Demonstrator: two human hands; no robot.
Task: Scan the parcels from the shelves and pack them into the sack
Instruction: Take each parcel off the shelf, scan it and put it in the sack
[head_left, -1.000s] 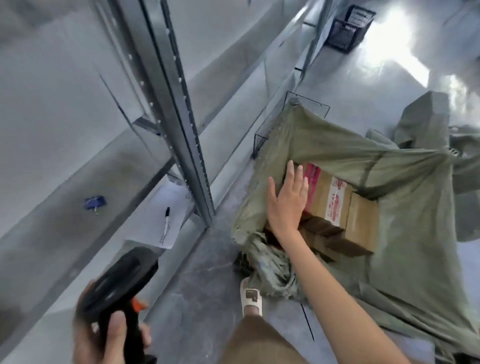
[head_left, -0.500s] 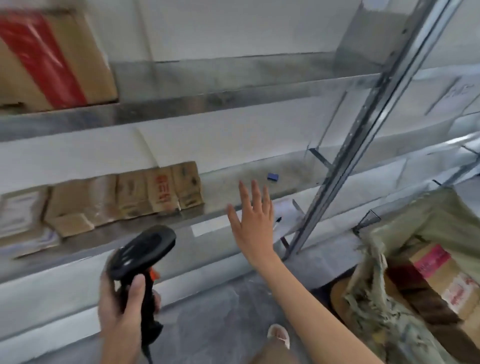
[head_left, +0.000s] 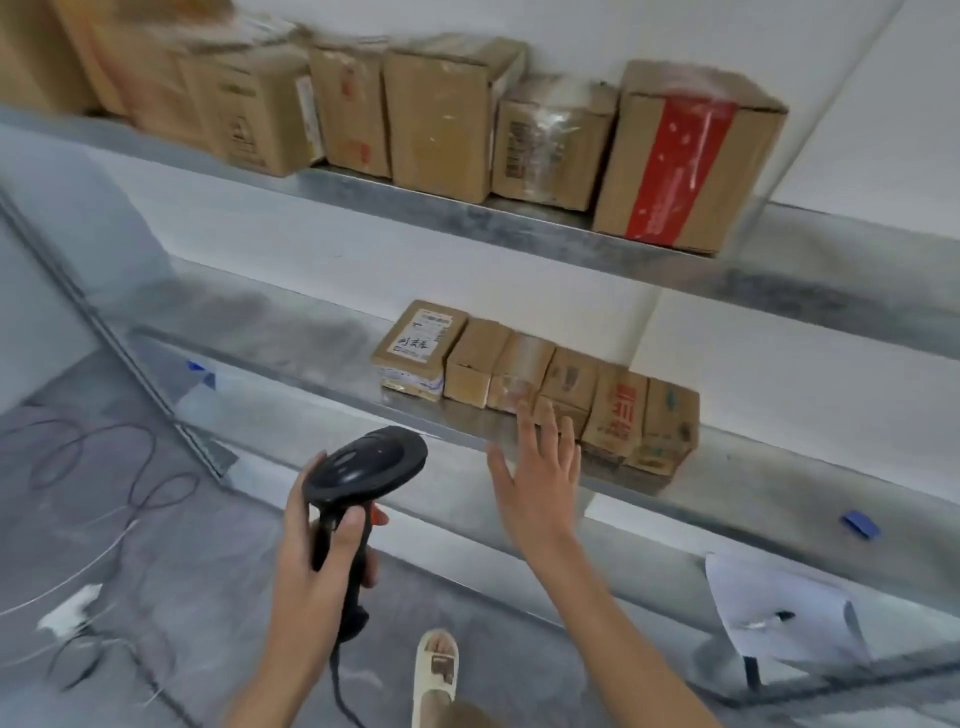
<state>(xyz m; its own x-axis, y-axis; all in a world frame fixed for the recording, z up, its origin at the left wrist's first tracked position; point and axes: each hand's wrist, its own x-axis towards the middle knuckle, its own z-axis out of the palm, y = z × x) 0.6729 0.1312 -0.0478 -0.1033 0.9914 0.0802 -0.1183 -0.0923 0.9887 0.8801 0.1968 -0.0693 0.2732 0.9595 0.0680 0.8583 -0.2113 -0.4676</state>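
My left hand (head_left: 311, 561) grips the handle of a black barcode scanner (head_left: 363, 467), held upright in front of the shelves. My right hand (head_left: 540, 467) is stretched out with fingers straight, its fingertips just in front of a row of small cardboard parcels (head_left: 535, 384) on the middle metal shelf (head_left: 311, 379). The leftmost parcel (head_left: 418, 343) in that row carries a white label with handwriting. Larger cardboard parcels (head_left: 441, 109) stand on the upper shelf, one with red tape (head_left: 680, 166) at the right end. The sack is out of view.
A white sheet of paper with a pen (head_left: 779, 608) lies on the lowest shelf at right. Blue tape bits (head_left: 860, 525) stick to the shelf edges. Loose cables (head_left: 104, 467) trail over the grey floor at left. My sandalled foot (head_left: 436, 670) stands below.
My view swung left from the sack to the shelves. My right hand left the box in the sack and reached up to the small parcels. The scanner rose with my left hand.
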